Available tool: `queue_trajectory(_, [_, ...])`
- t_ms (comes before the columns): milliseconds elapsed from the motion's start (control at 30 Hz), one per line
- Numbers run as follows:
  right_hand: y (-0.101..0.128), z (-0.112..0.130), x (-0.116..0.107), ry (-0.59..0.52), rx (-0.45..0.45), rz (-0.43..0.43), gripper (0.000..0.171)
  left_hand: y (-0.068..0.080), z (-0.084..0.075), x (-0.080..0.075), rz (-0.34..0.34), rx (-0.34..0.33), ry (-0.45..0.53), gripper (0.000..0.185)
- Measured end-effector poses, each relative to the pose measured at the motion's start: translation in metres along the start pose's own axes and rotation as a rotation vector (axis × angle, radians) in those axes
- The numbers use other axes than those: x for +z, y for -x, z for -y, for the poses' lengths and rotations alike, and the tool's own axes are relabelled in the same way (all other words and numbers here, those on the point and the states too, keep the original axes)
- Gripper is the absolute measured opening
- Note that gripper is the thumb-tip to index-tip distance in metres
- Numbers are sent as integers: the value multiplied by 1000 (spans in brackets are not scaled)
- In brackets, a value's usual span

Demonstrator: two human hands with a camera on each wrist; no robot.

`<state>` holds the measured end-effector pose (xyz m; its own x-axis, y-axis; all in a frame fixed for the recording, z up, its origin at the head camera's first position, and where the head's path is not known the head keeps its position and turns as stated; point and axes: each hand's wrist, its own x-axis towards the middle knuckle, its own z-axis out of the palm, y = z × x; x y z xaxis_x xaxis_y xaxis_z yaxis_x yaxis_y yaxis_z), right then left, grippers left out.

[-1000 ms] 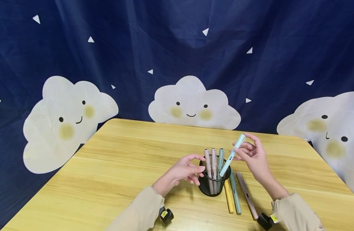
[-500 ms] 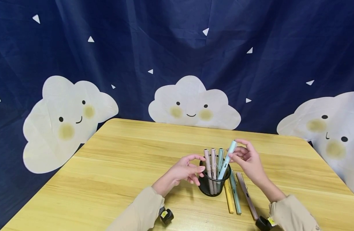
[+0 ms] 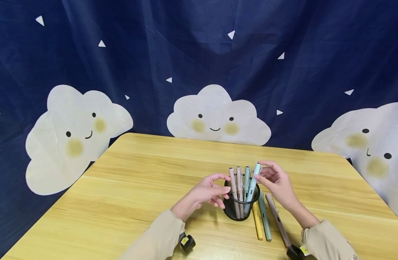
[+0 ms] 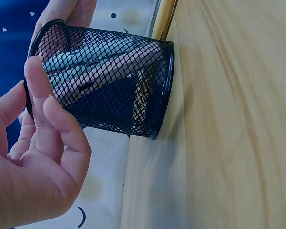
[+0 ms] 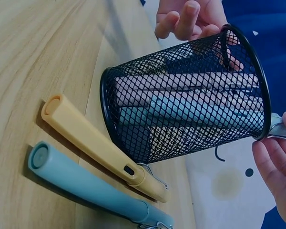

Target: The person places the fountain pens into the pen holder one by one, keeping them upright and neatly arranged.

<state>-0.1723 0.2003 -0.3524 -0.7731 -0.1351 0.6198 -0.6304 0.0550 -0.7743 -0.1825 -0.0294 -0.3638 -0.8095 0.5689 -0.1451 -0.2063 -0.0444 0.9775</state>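
Note:
A black mesh pen holder (image 3: 230,211) stands upright on the wooden table. My left hand (image 3: 205,191) holds its rim at the left side, with thumb and fingers about the edge (image 4: 31,102). Between the thumb and fingers of my right hand (image 3: 280,184) is the upper end of a light blue pen (image 3: 252,189). That pen's lower part is inside the holder, seen through the mesh in the right wrist view. Also standing in the holder are two pinkish pens (image 3: 239,182) and a grey-green pen (image 3: 246,177).
Right of the holder, a yellow pen (image 3: 258,225), a teal pen (image 3: 265,222) and a mauve pen (image 3: 278,220) lie on the table (image 3: 137,187). The mauve one's near end reaches the right wrist camera (image 3: 295,252). A dark blue cloud-patterned curtain (image 3: 199,47) hangs behind.
My right hand has moved down and left, lowering the light blue pen deeper into the holder and bringing it more upright. The left hand has stayed at the rim.

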Motion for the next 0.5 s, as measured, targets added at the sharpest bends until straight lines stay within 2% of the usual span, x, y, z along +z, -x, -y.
queue_trajectory(500, [-1, 0, 3, 8, -24, 12, 31, 0, -1, -1, 8, -2, -1, 35])
